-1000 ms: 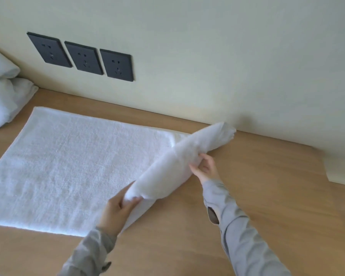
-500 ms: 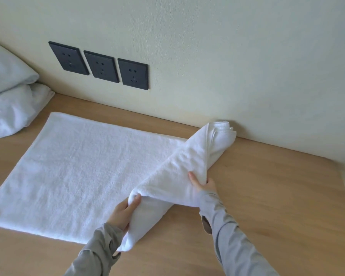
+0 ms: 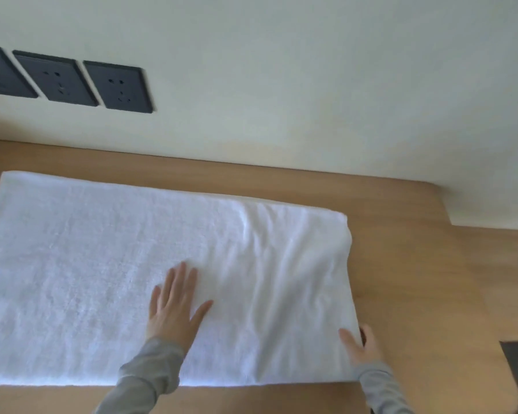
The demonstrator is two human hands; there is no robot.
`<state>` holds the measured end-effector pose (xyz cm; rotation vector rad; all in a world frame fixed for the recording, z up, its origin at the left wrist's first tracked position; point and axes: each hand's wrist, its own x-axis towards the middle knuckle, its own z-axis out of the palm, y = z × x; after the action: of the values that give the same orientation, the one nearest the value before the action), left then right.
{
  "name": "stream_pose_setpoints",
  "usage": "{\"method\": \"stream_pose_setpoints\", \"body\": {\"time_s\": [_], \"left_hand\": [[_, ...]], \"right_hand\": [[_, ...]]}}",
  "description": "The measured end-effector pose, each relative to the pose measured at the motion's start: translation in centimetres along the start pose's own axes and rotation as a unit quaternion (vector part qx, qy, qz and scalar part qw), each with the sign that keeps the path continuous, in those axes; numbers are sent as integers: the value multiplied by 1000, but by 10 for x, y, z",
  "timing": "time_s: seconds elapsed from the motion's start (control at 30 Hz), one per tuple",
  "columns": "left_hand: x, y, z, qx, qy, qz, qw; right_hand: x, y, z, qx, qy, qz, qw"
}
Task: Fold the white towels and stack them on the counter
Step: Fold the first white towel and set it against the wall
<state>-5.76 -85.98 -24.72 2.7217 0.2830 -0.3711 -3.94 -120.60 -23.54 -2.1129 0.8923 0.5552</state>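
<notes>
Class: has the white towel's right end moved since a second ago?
Yes. The white towel's right end came down from its raised bunch by the wall and lies flat on the wooden counter.

No words, numbers or brand names can be read anywhere. The three dark wall sockets (image 3: 56, 79) up on the wall behind the white towel (image 3: 102, 264) show only small plug holes. The towel itself shows only plain white cloth, with no tag or writing to read.
</notes>
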Motion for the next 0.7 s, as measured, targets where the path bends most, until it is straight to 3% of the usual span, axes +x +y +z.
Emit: {"method": "stream_pose_setpoints", "body": {"time_s": [0.2,0.4,0.7], "left_hand": [[0,-6,20,45,33,-11,998],[2,-4,24,59,53,-24,997],[2,-5,28,46,66,-35,996]], "right_hand": [[-18,23,15,-28,165,-105,980],[-25,33,14,87,154,-37,984],[-16,51,-9,95,102,-84,987]]}}
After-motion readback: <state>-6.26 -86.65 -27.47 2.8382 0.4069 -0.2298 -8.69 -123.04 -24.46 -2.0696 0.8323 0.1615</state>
